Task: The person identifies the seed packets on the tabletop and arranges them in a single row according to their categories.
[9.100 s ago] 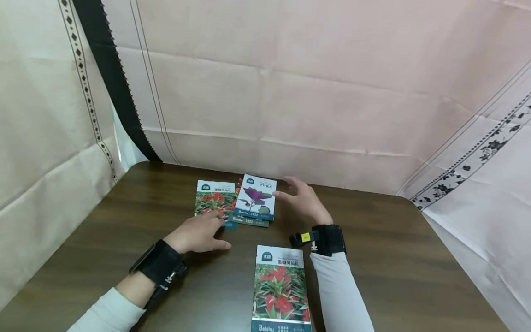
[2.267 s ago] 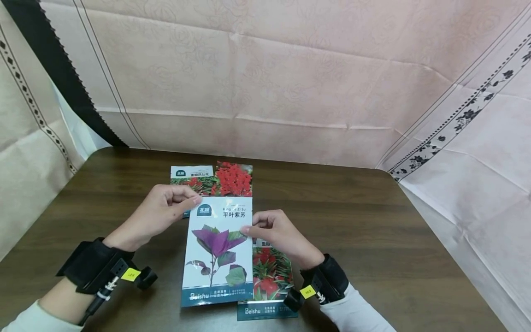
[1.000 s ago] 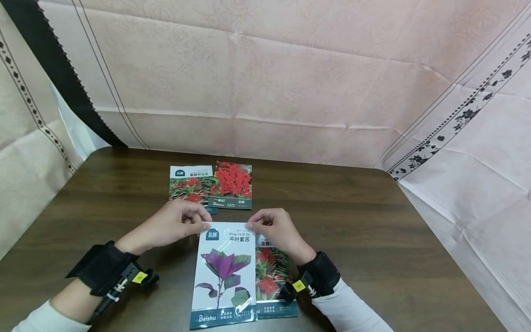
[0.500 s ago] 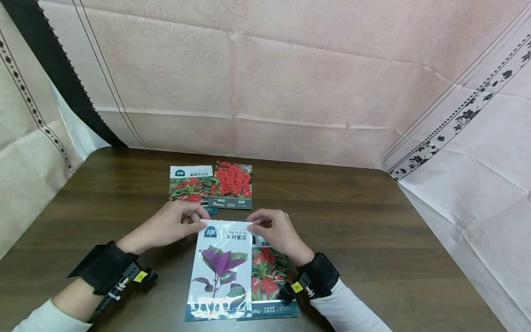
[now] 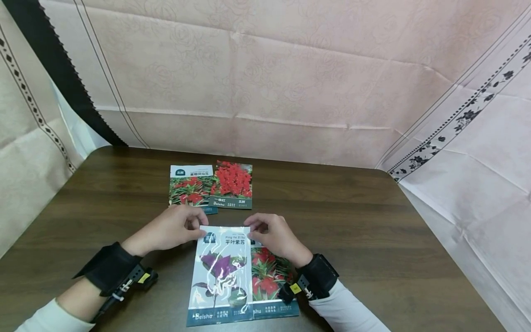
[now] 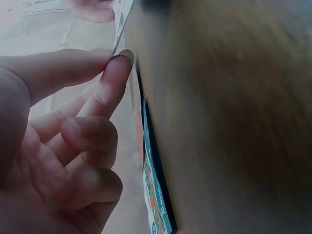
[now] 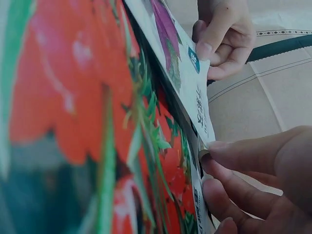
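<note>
A white seed packet with a purple-leaved plant (image 5: 221, 276) lies low over the near middle of the table, its right side overlapping a red-flowered seed packet (image 5: 271, 276). My left hand (image 5: 178, 230) pinches its top left corner between thumb and forefinger. At the top right corner, my right hand (image 5: 274, 235) pinches it the same way; the right wrist view shows that thumb and fingertip at the packet's edge (image 7: 201, 109). Just beyond my left hand are another red-flowered packet (image 5: 191, 189) and a packet with dense red blossoms (image 5: 232, 182), the second overlapping the first.
The brown wooden table (image 5: 352, 221) has rounded far corners. A pale cloth (image 5: 269, 83) hangs behind it, with a black strip (image 5: 74, 83) at the left. Black camera straps (image 5: 319, 276) circle both wrists.
Earlier the purple-plant packet lay on the far packets; both hands have since brought it nearer beside the near red-flowered packet. In the last half second it has shifted slightly toward me.
</note>
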### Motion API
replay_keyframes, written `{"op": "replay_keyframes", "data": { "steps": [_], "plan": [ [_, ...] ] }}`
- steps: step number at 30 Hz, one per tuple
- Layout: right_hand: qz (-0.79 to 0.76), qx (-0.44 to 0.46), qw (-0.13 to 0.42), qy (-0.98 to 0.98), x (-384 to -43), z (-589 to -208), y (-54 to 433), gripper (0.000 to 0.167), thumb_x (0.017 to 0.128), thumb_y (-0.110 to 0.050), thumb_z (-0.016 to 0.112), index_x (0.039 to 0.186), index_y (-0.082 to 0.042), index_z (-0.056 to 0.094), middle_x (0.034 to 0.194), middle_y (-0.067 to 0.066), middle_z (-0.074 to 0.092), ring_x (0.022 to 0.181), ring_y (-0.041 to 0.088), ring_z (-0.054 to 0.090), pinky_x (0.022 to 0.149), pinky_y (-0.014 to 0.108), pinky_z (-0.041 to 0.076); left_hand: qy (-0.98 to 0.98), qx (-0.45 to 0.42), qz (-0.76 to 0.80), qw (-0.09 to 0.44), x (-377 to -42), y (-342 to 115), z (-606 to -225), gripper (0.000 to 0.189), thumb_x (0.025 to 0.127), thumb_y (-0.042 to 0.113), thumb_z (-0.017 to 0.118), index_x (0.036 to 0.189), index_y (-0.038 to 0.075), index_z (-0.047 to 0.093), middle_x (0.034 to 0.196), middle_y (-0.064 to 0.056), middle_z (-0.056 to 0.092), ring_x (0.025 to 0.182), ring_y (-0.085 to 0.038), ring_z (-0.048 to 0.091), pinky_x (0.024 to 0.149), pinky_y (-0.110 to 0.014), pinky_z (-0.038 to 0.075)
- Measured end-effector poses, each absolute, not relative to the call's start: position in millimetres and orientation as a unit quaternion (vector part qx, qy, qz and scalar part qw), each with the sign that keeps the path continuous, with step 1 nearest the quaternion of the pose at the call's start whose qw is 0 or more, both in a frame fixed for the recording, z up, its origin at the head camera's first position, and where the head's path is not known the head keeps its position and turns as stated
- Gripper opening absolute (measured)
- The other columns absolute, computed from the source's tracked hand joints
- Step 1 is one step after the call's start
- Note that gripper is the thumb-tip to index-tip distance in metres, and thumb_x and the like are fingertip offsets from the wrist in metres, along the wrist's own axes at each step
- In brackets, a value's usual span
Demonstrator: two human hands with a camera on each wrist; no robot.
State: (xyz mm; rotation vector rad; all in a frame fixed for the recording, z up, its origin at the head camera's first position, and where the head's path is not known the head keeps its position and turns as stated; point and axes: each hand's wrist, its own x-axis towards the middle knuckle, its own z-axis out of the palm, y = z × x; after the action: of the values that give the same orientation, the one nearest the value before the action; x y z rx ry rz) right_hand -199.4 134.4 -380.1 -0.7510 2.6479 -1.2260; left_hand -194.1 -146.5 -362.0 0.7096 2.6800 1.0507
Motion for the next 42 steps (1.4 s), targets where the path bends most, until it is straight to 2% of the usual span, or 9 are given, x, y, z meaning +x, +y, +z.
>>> {"op": "replay_keyframes", "data": {
  "steps": [4, 11, 26, 42],
  "plan": [
    [-0.410, -0.253, 0.080, 0.872, -200.2, -381.2, 135.0, 0.018, 0.090, -0.006, 0.065, 0.108, -0.009, 0.067, 0.095, 0.006, 0.067, 0.086, 0.016, 0.061, 0.077, 0.024, 0.048, 0.904, 0.239, 0.344, 0.087, -193.8, -146.5, -363.7, 0.014, 0.085, 0.017, 0.074, 0.097, 0.013, 0.067, 0.068, 0.007, 0.063, 0.060, -0.010, 0.054, 0.063, -0.026, 0.044],
    [-0.392, -0.241, 0.100, 0.882, -199.6, -379.2, 134.6, 0.011, 0.091, -0.010, 0.066, 0.100, -0.013, 0.071, 0.099, 0.001, 0.067, 0.083, 0.013, 0.057, 0.075, 0.025, 0.046, 0.905, 0.238, 0.340, 0.092, -193.5, -146.0, -363.8, 0.015, 0.085, 0.018, 0.074, 0.097, 0.012, 0.067, 0.068, 0.007, 0.064, 0.061, -0.010, 0.054, 0.062, -0.026, 0.044],
    [-0.366, -0.262, 0.088, 0.889, -199.2, -380.7, 136.0, 0.011, 0.090, -0.010, 0.067, 0.099, -0.011, 0.074, 0.100, 0.003, 0.063, 0.082, 0.011, 0.053, 0.072, 0.023, 0.043, 0.907, 0.234, 0.339, 0.089, -194.5, -145.6, -370.0, 0.015, 0.085, 0.020, 0.075, 0.095, 0.012, 0.067, 0.066, 0.007, 0.062, 0.061, -0.011, 0.051, 0.060, -0.026, 0.042],
    [-0.360, -0.252, 0.115, 0.891, -198.2, -381.1, 134.7, 0.019, 0.082, -0.018, 0.077, 0.100, -0.014, 0.073, 0.102, 0.005, 0.058, 0.081, 0.013, 0.052, 0.070, 0.024, 0.043, 0.930, 0.198, 0.303, 0.068, -191.3, -144.2, -368.3, 0.022, 0.083, 0.026, 0.076, 0.096, 0.012, 0.067, 0.067, 0.006, 0.059, 0.061, -0.011, 0.050, 0.062, -0.029, 0.039]
  ]
}}
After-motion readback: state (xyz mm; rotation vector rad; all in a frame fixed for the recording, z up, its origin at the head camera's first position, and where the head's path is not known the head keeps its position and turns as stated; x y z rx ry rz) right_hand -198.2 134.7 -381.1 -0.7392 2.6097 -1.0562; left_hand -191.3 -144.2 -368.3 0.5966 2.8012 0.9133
